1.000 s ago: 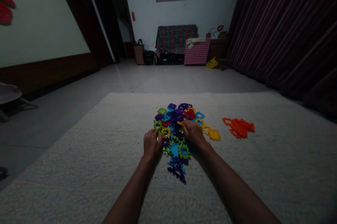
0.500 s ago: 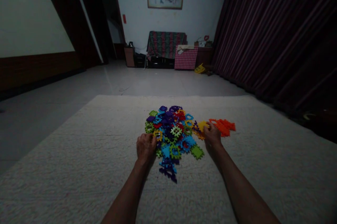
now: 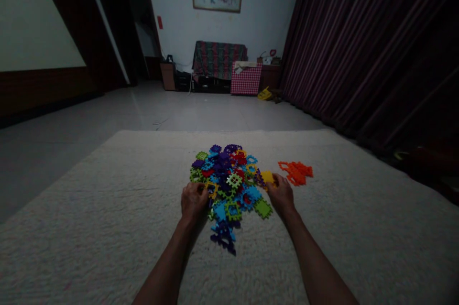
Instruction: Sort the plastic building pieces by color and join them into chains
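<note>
A mixed pile of toothed plastic pieces (image 3: 224, 166) in purple, blue, green, red and yellow lies on the pale carpet. At its left edge my left hand (image 3: 194, 199) pinches a yellow frame piece (image 3: 212, 190). On the pile's right side my right hand (image 3: 281, 193) has its fingers closed on a solid yellow piece (image 3: 267, 177). Right of that hand sits a separate group of orange pieces (image 3: 297, 172). A green square piece (image 3: 263, 208) rests at the pile's lower right, and dark purple pieces (image 3: 224, 237) trail off its near end.
The carpet (image 3: 107, 190) ends at a tiled floor (image 3: 201, 111). Beyond stand a cloth-covered television (image 3: 219, 60) and a red checked cloth (image 3: 245, 78). Dark curtains (image 3: 333, 47) hang on the right, with a yellow bag (image 3: 264, 93) near their far end.
The view has shifted slightly to the right. My right hand and the yellow piece have moved a little away from the orange group. My left hand still holds the yellow frame, now tilted.
</note>
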A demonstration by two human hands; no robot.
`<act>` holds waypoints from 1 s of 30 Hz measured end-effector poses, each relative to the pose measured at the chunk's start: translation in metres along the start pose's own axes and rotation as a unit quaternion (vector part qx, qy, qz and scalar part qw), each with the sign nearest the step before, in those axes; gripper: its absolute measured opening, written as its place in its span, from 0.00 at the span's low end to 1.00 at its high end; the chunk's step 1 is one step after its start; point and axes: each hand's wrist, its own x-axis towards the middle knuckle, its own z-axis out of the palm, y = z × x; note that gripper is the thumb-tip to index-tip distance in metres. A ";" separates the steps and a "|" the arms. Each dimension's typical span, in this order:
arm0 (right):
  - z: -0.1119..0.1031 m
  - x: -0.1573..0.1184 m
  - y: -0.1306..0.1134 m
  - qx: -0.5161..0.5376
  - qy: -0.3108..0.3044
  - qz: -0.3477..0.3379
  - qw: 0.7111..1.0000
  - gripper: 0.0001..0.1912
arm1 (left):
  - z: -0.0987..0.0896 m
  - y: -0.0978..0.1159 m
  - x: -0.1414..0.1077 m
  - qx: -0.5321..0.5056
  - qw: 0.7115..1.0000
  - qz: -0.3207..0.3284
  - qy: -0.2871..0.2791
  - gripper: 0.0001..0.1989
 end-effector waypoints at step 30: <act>-0.008 -0.002 -0.018 -0.108 -0.069 -0.137 0.982 0.18 | 0.010 -0.014 0.010 -0.134 0.990 0.040 -0.002 0.09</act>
